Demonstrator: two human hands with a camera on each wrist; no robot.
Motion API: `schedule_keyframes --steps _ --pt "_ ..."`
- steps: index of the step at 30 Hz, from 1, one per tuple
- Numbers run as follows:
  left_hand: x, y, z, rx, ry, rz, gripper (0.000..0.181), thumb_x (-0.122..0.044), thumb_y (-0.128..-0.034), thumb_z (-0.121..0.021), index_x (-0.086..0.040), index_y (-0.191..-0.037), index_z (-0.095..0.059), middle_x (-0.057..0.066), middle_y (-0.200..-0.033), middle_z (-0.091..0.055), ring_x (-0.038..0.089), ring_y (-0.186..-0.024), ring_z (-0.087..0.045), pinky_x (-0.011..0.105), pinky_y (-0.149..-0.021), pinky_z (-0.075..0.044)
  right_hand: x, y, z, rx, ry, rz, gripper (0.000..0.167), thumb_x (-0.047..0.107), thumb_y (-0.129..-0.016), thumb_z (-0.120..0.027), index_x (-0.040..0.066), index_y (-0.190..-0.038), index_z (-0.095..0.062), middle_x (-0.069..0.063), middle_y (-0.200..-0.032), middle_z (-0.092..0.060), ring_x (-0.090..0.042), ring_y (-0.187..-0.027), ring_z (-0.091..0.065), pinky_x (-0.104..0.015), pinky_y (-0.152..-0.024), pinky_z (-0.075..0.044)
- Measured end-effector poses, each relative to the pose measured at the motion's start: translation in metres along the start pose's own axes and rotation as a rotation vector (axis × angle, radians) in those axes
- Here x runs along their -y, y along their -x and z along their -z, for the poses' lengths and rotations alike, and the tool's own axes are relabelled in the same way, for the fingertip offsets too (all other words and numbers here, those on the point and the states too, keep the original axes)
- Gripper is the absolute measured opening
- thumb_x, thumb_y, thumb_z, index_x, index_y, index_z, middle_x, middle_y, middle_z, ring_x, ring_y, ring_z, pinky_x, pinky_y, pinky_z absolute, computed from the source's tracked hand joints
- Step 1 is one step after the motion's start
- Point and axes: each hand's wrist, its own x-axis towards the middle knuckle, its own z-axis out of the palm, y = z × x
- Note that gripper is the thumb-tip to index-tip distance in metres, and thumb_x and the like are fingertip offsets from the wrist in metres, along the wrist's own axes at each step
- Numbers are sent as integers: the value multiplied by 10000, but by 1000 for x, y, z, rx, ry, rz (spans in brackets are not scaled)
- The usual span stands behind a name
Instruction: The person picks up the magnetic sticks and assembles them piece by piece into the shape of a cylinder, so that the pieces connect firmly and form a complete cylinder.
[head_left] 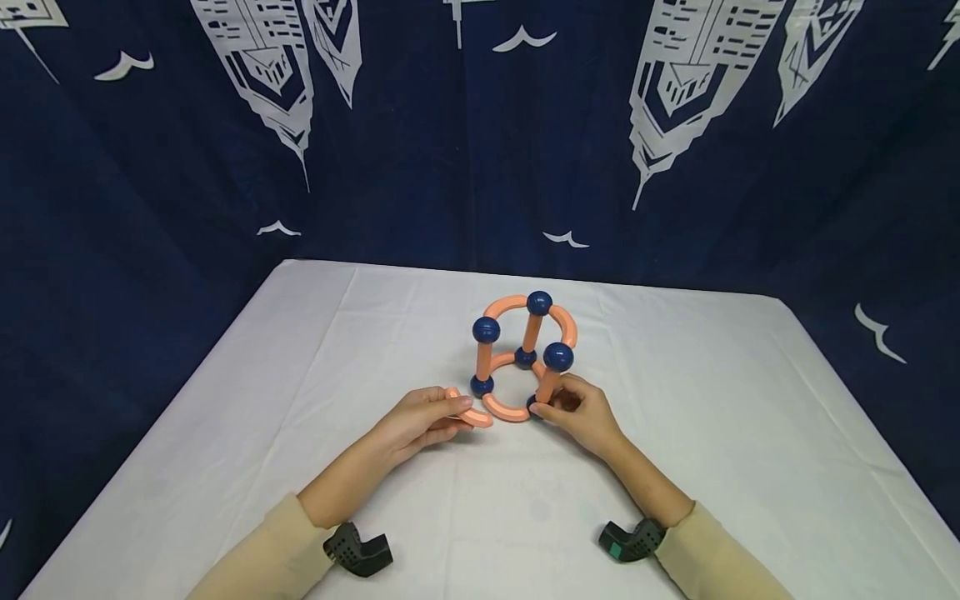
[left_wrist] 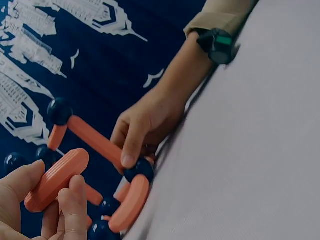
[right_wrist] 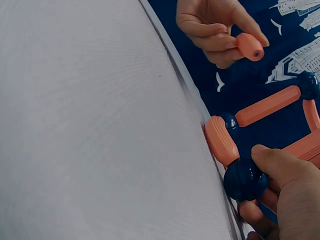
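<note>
A frame of orange rods and dark blue balls point(head_left: 486, 330) stands on the white table, with a lower ring of curved rods point(head_left: 507, 412), upright straight rods point(head_left: 484, 362) and curved rods along part of its top. My left hand point(head_left: 423, 421) pinches a loose curved orange rod point(left_wrist: 57, 180) between thumb and fingers, just left of the frame and apart from it. My right hand point(head_left: 585, 414) grips the frame's near right lower ball point(right_wrist: 245, 179) with thumb and fingers, at the foot of an upright rod. Its fingertips are partly hidden behind that corner in the head view.
The white tablecloth point(head_left: 675, 400) spreads around the frame on all sides. Behind the table hangs a dark blue curtain point(head_left: 420, 167) with white building and bird prints. Black devices point(head_left: 360, 550) are strapped to both wrists.
</note>
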Motion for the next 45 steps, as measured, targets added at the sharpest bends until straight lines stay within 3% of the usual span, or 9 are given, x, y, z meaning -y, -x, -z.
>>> schedule_keyframes --steps 7,10,14,23,25,29,32,40,45 --pt "-13 -3 -21 -26 45 -9 205 -196 -917 -689 -8 -982 -637 41 -876 -703 120 -795 -670 196 -710 -534 1 0 -2 -3 6 13 161 -45 -776 -776 -24 -895 -670 -238 -783 -569 -206 -670 -503 -260 -597 -429" --pt "-18 -4 -28 -12 66 -18 149 -190 -926 -673 -69 -862 -616 37 -873 -717 107 -776 -666 185 -683 -525 1 0 -2 -6 13 4 161 -37 -777 -779 -17 -893 -669 -243 -780 -568 -197 -668 -504 -253 -596 -427" --pt "-23 -6 -34 14 84 -29 155 -198 -938 -661 -71 -862 -614 66 -909 -739 79 -750 -655 155 -620 -495 1 -1 -1 -7 17 8 160 -36 -775 -780 -15 -889 -669 -236 -774 -568 -195 -664 -503 -255 -593 -427" --pt "-36 -12 -48 15 155 -62 369 -179 -960 -632 38 -1257 -599 39 -840 -724 55 -650 -647 125 -591 -473 1 -1 -1 -8 19 0 156 -45 -770 -780 -19 -879 -671 -162 -760 -578 -189 -657 -509 -261 -589 -440" --pt "-38 -12 -52 -10 168 -58 316 -174 -962 -628 25 -1208 -619 7 -785 -706 50 -641 -635 128 -602 -483 -1 -1 -2 -9 18 5 153 -54 -770 -775 -23 -874 -667 -145 -754 -572 -181 -651 -506 -258 -584 -438" --pt "-42 -13 -58 -47 180 -59 159 -185 -954 -642 -31 -939 -674 0 -720 -682 53 -632 -635 130 -590 -480 -15 -1 -3 -19 6 6 157 -52 -766 -780 -13 -873 -672 -160 -757 -573 -176 -640 -502 -249 -566 -427" --pt "-45 -13 -61 -62 196 -69 157 -188 -944 -657 -86 -824 -660 6 -704 -679 46 -611 -629 127 -570 -472 -30 -1 -4 -22 -5 -2 163 -37 -768 -788 16 -875 -678 -153 -771 -581 -155 -645 -502 -235 -567 -422" --pt "-53 -14 -66 -82 239 -79 133 -172 -938 -667 -55 -1001 -674 6 -700 -677 47 -601 -635 122 -568 -487 -40 -1 -4 -17 -33 5 157 40 -784 -804 78 -884 -689 -75 -785 -584 -131 -662 -514 -229 -585 -439" --pt "-55 -15 -66 -115 266 -62 145 -201 -925 -687 -58 -918 -669 16 -708 -680 62 -611 -653 134 -588 -506 -40 -1 -4 -23 -28 1 164 44 -781 -808 81 -888 -690 -66 -777 -577 -130 -658 -508 -228 -580 -429"
